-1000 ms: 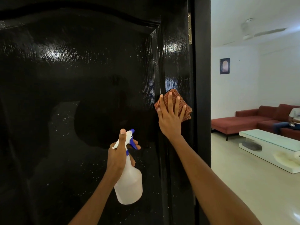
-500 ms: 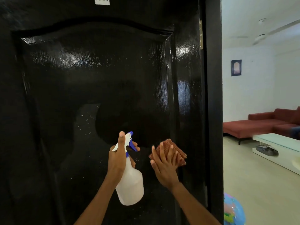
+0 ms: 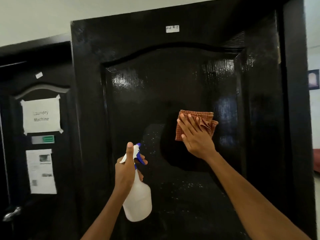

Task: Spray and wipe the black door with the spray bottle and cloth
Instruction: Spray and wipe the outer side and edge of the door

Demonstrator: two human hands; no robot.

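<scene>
Left hand grips the neck of a white plastic spray bottle with a blue nozzle and trigger, thumb laid up along the back of the sprayer head and fingers curled round the trigger; the bottle hangs upright, low and left of centre before the glossy black panelled door, its nozzle towards the panel. Further left stands a second black door with a taped white paper sign reading "Laundry Machine", a printed sheet below it and a metal lever handle near the bottom. Fine white droplets speckle the glossy door's panel between the bottle and the cloth. A small white label sits near that door's top. Right hand, fingers straight and spread, presses a folded reddish-brown checked cloth flat against the panel, above and right of the bottle.
</scene>
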